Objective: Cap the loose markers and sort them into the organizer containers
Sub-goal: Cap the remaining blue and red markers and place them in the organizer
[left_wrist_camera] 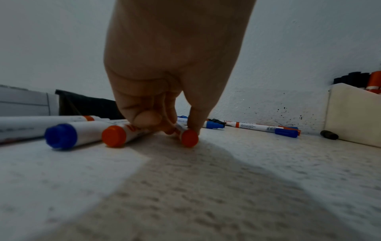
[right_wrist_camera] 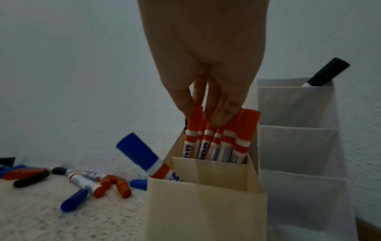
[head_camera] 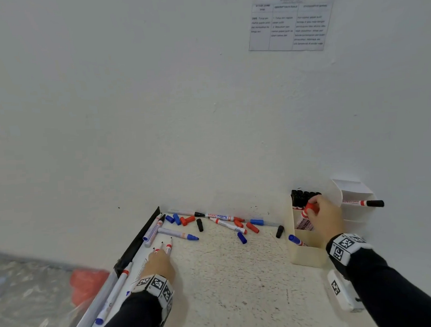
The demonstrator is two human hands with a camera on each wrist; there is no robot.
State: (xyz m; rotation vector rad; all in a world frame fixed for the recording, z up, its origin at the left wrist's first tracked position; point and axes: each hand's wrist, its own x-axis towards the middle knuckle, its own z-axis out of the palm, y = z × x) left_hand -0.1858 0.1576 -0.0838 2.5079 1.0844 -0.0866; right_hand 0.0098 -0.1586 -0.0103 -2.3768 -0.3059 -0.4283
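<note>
My left hand (head_camera: pixel 161 254) lies low on the table over uncapped red markers (head_camera: pixel 169 245), whose tips stick out ahead of it. In the left wrist view the fingers of my left hand (left_wrist_camera: pixel 177 128) pinch one red-ended marker (left_wrist_camera: pixel 189 138); another red-ended marker (left_wrist_camera: pixel 113 136) lies under the thumb. My right hand (head_camera: pixel 312 209) grips a red-capped marker (right_wrist_camera: pixel 241 130) among several standing in the middle compartment of the cream organizer (head_camera: pixel 307 255). Its front compartment holds a blue-capped marker (right_wrist_camera: pixel 140 151), its back one black-capped markers (head_camera: pixel 303 196).
Loose red, blue and black caps (head_camera: pixel 187 220) and markers (head_camera: pixel 178 234) lie scattered by the wall. A white organizer (head_camera: pixel 356 196) to the right holds a black-capped marker (head_camera: pixel 374 203). A whiteboard edge (head_camera: pixel 139 243) runs along the left. A white device (head_camera: pixel 343 291) lies near my right forearm.
</note>
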